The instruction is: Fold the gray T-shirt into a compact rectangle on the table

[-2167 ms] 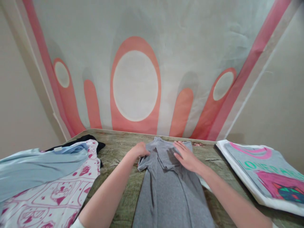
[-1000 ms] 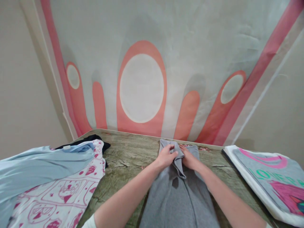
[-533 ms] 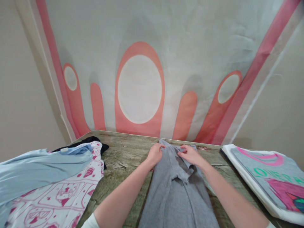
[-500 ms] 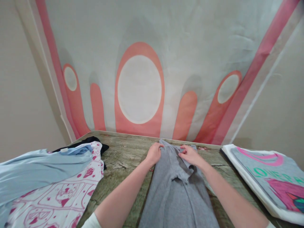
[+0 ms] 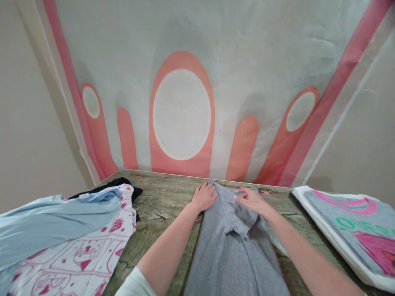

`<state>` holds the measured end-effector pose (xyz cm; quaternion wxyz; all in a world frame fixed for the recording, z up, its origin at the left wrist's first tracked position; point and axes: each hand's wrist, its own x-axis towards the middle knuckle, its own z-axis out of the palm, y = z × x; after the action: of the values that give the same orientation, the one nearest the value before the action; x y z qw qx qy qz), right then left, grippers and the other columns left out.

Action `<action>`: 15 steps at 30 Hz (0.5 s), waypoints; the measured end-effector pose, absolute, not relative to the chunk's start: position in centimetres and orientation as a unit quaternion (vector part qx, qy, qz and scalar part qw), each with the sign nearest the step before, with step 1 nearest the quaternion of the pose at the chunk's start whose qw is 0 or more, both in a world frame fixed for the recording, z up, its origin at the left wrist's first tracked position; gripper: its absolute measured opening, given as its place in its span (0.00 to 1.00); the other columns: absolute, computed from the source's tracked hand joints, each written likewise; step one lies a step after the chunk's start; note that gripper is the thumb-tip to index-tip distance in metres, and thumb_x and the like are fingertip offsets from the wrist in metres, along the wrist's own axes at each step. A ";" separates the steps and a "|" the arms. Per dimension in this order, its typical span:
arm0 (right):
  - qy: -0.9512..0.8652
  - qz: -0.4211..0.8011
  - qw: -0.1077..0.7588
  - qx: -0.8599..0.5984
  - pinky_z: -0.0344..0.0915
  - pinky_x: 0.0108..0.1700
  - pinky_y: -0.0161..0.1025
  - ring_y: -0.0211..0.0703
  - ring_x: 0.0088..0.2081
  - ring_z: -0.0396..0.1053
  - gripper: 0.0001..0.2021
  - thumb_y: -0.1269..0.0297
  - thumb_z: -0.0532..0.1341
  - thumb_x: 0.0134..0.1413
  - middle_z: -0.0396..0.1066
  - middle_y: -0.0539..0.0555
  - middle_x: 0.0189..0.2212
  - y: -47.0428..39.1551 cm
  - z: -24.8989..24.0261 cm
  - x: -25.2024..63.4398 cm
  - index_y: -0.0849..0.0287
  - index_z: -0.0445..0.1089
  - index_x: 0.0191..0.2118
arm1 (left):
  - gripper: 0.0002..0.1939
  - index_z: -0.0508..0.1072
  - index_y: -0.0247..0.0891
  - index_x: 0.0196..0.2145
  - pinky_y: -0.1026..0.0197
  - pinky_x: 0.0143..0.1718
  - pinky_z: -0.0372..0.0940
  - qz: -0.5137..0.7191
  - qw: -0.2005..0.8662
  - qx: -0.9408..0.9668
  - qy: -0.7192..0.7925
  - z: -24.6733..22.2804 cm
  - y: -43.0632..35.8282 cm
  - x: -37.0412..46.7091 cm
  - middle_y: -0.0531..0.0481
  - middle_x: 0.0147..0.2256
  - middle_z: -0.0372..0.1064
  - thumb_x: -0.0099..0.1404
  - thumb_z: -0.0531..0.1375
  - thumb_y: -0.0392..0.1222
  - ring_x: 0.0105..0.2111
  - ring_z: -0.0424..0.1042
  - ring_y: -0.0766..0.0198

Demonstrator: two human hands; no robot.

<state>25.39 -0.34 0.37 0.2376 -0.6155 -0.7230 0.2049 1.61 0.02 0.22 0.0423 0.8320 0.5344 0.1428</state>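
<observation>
A grey collared shirt [image 5: 228,255] lies in the middle of the table in a long, narrow fold. Its collar and button front face up near the far end. My left hand [image 5: 204,198] rests flat on the shirt's upper left edge, fingers spread. Over the upper right side, beside the collar, is my right hand [image 5: 251,201], its thumb and fingers apart and touching the cloth. Whether any fabric sits beneath the right palm is hidden.
On the left, a light blue garment [image 5: 61,226] overlaps a white one with pink prints [image 5: 80,257], with black cloth [image 5: 123,183] behind. Folded T-shirts [image 5: 342,213] are stacked at right. The wood-patterned table [image 5: 163,205] ends at a wall with a pink-and-grey backdrop [image 5: 182,168].
My left hand has gone from pinching the shirt's top edge to lying flat on it. My right fingers have loosened from the collar, and the cloth there lies flatter.
</observation>
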 end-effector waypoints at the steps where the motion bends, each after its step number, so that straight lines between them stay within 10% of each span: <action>1: -0.730 0.201 0.228 -0.612 0.63 0.37 0.40 0.46 0.36 0.70 0.24 0.54 0.60 0.46 0.72 0.59 0.36 -0.4 0.3 25.4 0.64 0.65 0.47 | 0.23 0.60 0.40 0.56 0.50 0.58 0.44 0.154 0.044 0.831 0.533 0.2 0.1 1.6 0.47 0.60 0.51 0.66 0.46 0.48 0.60 0.48 0.56; 15: -0.740 0.210 0.246 -0.590 0.64 0.39 0.38 0.43 0.35 0.70 0.14 0.71 0.56 0.49 0.73 0.58 0.34 0.2 -0.4 26.4 0.64 0.67 0.43 | 0.17 0.71 0.36 0.39 0.56 0.44 0.59 0.225 0.046 0.697 0.679 0.3 5.7 3.0 0.41 0.41 0.68 0.63 0.52 0.52 0.43 0.67 0.55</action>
<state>26.42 0.25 -0.42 0.2458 -0.5902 -0.7398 0.2097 3.00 5.68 0.33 0.0462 0.6973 0.6789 0.2255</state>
